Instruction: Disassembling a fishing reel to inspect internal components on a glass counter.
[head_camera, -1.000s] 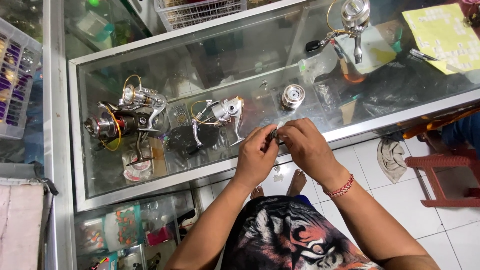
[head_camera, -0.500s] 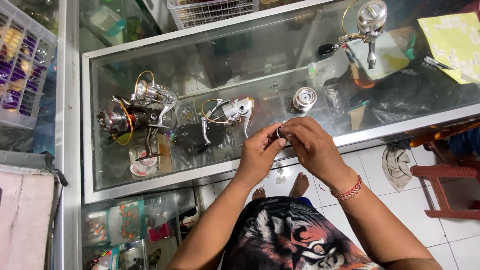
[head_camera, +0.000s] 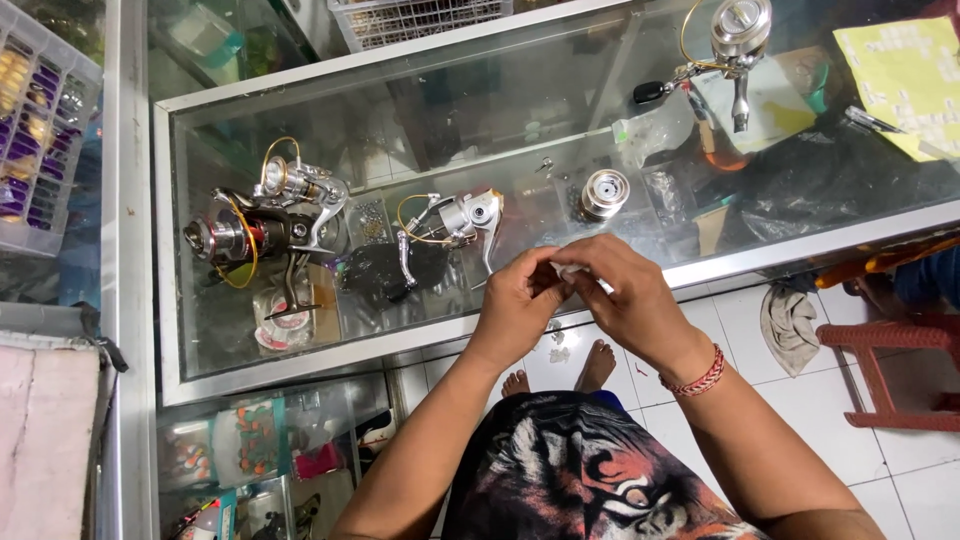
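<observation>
White scrap (head_camera: 572, 270) was pinched between both hands, just above the near edge of the glass counter (head_camera: 300, 365) and a little out from the tiger shirt (head_camera: 580, 470).

Half a second before, a small dark, shiny bit was seen between the fingertips. Now only the white scrap was seen there (the shiny bit may have been hidden under it, but that could not be told). So the work was judged to have gone from holding the bare bit to handling it with the scrap.

Both arms were bent and brought in from the sides, so the hands met in the middle. The left hand (head_camera: 520, 300) was curled, with its fingers pressed together and its thumb closed on the scrap. The right hand (head_camera: 630, 300) was laid over from the other side, fingers bunched and pinching the same scrap. A red string bracelet (head_camera: 697, 378) was worn on the right wrist.

Bare feet (head_camera: 597, 362) were seen on the white floor below, with a rag (head_camera: 790, 325) and a red stool (head_camera: 900, 370) off to the right.

Further out, on the glass, a silver reel (head_camera: 455, 218) and a loose spool (head_camera: 604, 193) were laid near the hands. Two more reels (head_camera: 265, 215) were set to the left. At the far edge, another reel (head_camera: 735, 30) and a yellow paper (head_camera: 905, 75) were kept.
</observation>
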